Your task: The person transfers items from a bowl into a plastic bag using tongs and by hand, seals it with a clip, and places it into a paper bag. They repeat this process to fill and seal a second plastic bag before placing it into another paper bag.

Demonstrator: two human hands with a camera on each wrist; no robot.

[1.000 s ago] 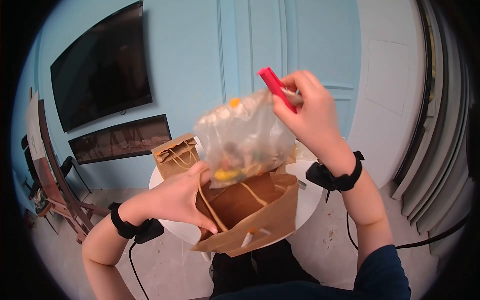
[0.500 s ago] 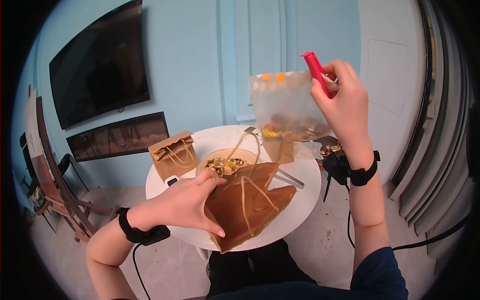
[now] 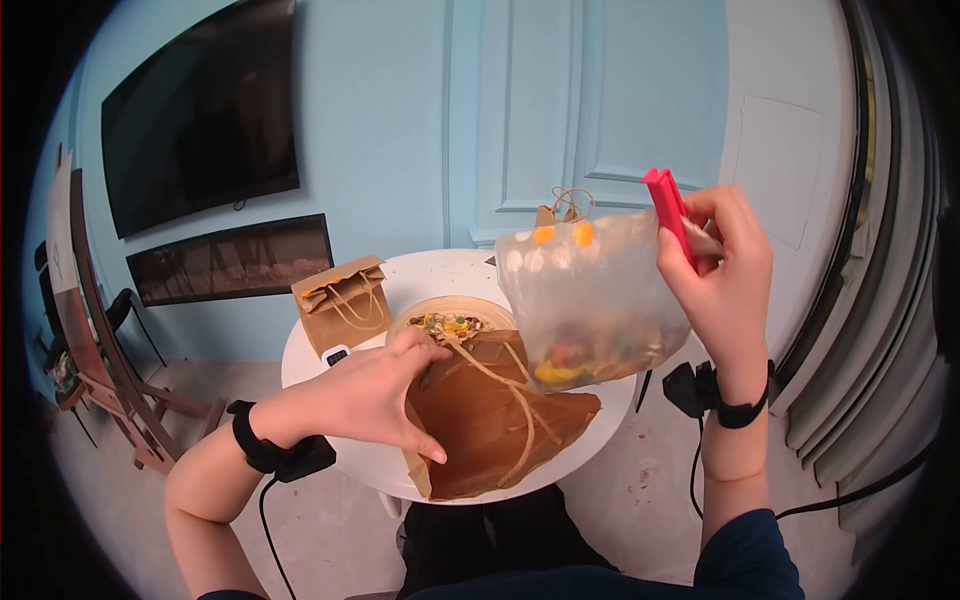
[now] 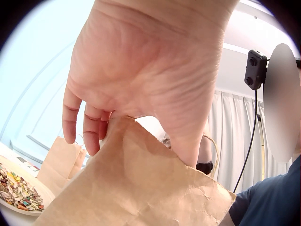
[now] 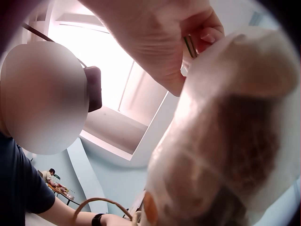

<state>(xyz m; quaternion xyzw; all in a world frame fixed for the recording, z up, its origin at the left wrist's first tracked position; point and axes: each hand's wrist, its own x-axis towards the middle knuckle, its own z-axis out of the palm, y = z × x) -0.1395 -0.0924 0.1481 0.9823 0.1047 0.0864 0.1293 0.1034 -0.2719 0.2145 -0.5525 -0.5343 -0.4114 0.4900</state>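
In the head view my right hand [image 3: 735, 265] pinches a red clip [image 3: 672, 215] together with the gathered edge of a translucent bag [image 3: 600, 300], which has colourful bits in its lower part. The bag hangs right of an open brown paper bag [image 3: 480, 420] with twisted handles. At that paper bag's left edge is my left hand [image 3: 365, 395], thumb and fingers spread around its rim. In the left wrist view the thumb goes behind the paper wall [image 4: 141, 174], while the other fingers hang curved at its far side.
A round white table [image 3: 360, 465] holds a round tray of mixed dried bits [image 3: 455, 325], a second paper bag [image 3: 345, 310] at the left and a small white device [image 3: 335, 355]. Another paper bag stands partly hidden behind the translucent one. An easel [image 3: 95, 330] is far left.
The translucent bag and my right hand have moved right, away from above the paper bag's mouth. My left hand has stayed at the paper bag, whose mouth has shifted and tilted.
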